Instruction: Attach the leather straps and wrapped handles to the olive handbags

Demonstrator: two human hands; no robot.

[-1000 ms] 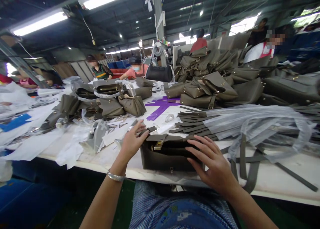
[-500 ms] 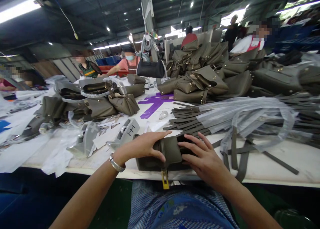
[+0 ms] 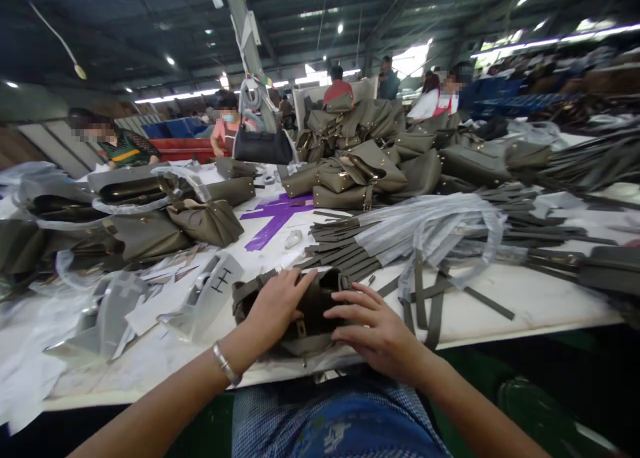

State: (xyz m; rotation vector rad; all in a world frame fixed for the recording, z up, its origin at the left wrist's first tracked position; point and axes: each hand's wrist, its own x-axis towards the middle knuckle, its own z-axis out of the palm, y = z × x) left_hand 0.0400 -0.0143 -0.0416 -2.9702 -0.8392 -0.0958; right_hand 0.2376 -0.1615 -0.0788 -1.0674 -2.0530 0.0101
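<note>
An olive-brown leather handbag (image 3: 320,311) lies at the table's front edge before me, its dark mouth facing up. My left hand (image 3: 275,308) grips it at the left of the opening, the fingers bent over the leather. A small metal fitting (image 3: 301,327) shows just below that hand. At the bag's right end, my right hand (image 3: 373,328) rests with its fingers stretched and apart, the tips at the opening's rim. Part of the bag's left side is hidden behind my left hand.
Grey-white plastic forms (image 3: 207,298) stand to the left. Dark strap strips (image 3: 345,241), some in clear plastic (image 3: 425,225), lie to the right. Piled handbags (image 3: 370,168) and purple tape (image 3: 273,225) are farther back. Co-workers (image 3: 120,145) stand across the table.
The bag's flap and the yellow-ended piece hanging at its front no longer show; its opening is now exposed. Both hands have shifted on the bag. The view has turned right.
</note>
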